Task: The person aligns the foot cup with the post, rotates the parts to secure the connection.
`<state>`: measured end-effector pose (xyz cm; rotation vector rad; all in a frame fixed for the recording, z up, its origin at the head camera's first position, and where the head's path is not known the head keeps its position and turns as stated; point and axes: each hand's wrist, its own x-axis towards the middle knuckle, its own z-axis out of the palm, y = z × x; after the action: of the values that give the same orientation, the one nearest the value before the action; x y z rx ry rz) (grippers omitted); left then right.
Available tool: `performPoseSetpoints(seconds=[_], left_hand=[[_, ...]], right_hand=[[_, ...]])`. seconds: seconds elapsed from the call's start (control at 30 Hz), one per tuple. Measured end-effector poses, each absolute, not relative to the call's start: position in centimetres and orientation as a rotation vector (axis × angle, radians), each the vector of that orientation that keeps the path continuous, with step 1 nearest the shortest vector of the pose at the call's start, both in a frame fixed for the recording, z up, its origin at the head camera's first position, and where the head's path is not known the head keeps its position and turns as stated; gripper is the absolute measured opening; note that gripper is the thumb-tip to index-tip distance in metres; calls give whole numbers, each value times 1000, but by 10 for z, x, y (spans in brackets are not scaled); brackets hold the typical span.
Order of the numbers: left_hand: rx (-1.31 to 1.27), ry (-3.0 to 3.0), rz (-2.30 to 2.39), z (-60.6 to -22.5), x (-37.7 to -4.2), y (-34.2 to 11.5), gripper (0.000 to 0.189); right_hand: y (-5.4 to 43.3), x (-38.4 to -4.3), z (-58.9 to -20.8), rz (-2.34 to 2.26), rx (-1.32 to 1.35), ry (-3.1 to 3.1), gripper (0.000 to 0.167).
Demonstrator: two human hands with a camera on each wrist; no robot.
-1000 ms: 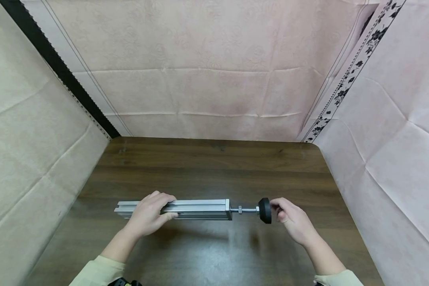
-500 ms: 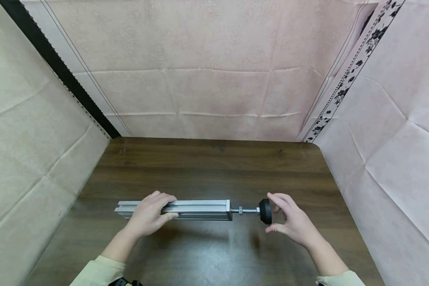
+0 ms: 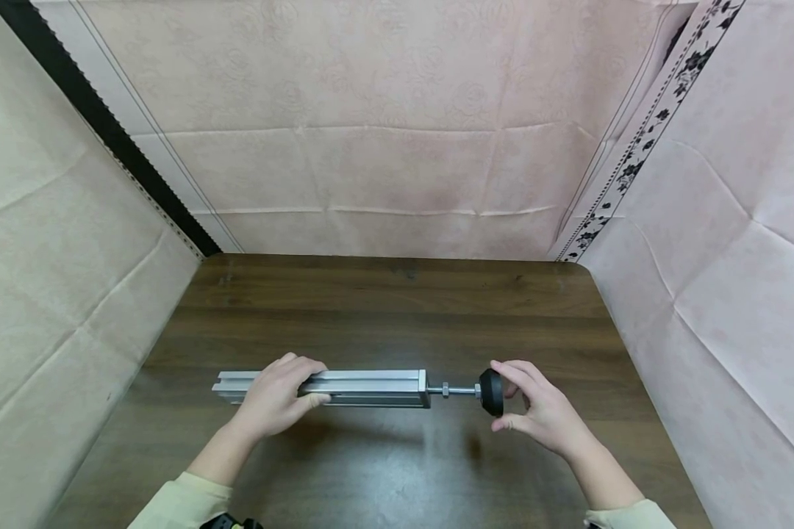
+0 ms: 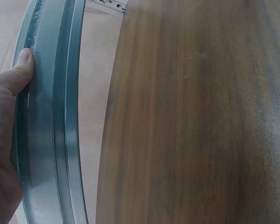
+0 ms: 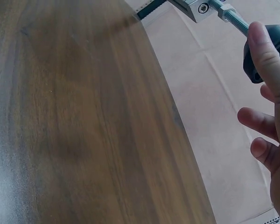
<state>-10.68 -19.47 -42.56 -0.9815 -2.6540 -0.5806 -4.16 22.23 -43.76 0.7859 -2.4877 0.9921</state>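
A silver slotted aluminium profile (image 3: 370,387) lies crosswise in the head view, its shadow falling apart from it on the wood. My left hand (image 3: 274,397) grips it left of its middle; the left wrist view shows the thumb along a groove of the profile (image 4: 46,112). From its right end cap sticks a threaded rod (image 3: 462,390) with a nut on it, ending in a black levelling foot (image 3: 492,391). Thumb and forefinger of my right hand (image 3: 545,411) pinch the rim of this foot. In the right wrist view the thumb partly covers the foot (image 5: 248,65), the other fingers loosely bent.
Beneath is a brown wooden table (image 3: 397,316). Pale cloth hangs behind it (image 3: 384,169) and along both sides, with a black strip (image 3: 106,117) at the left corner and a flowered border (image 3: 635,162) at the right.
My right hand has opened its fingers from a loose curl beside the foot and brought thumb and forefinger to opposite sides of its rim. My left hand and the profile have stayed put.
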Motion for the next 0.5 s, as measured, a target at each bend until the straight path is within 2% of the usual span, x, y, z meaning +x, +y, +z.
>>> performPoseSetpoints(seconds=[0.23, 0.5], left_hand=[[-987, -2641, -593, -425, -107, -195, 38], [-970, -2660, -589, -426, -108, -193, 38]], right_hand=[[221, -41, -437, 1084, 708, -2555, 87], [220, -42, -434, 1203, 641, -2584, 82]])
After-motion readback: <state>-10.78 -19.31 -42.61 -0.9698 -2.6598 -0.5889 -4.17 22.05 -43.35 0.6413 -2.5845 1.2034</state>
